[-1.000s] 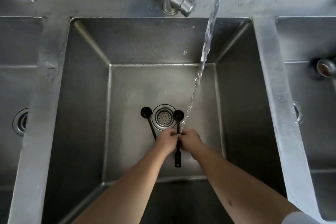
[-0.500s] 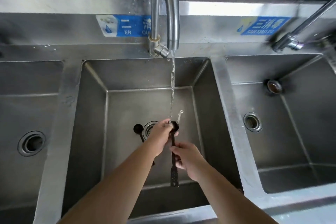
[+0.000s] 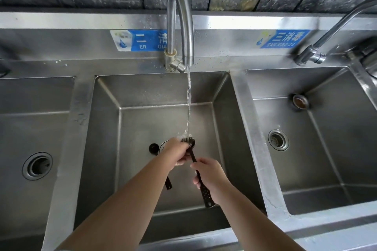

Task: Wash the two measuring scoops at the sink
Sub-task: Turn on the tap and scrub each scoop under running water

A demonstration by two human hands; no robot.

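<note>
Under the faucet stream (image 3: 188,104), your left hand (image 3: 177,152) fingers curl closed around the scoop (image 3: 199,173) bowl; your right hand (image 3: 211,175) clamps its handle. Second scoop (image 3: 154,147) lies at 9 o'clock, on the sink (image 3: 102,149) floor.

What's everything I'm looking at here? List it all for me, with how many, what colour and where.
Basins: three, steel, side by side; the middle basin is in use.
Taps: two, steel; the middle tap is running, the right tap is at the far right.
Water stream: one, clear, falling onto the held scoop's bowl.
Labels: two, blue, on the back wall; left label, right label.
Drains: left drain and right drain; the middle one is mostly hidden.
Held scoop: one, black, under the stream.
Second scoop: one, black, lying on the middle basin floor.
Left hand: at the held scoop's bowl.
Right hand: gripping its handle.
</note>
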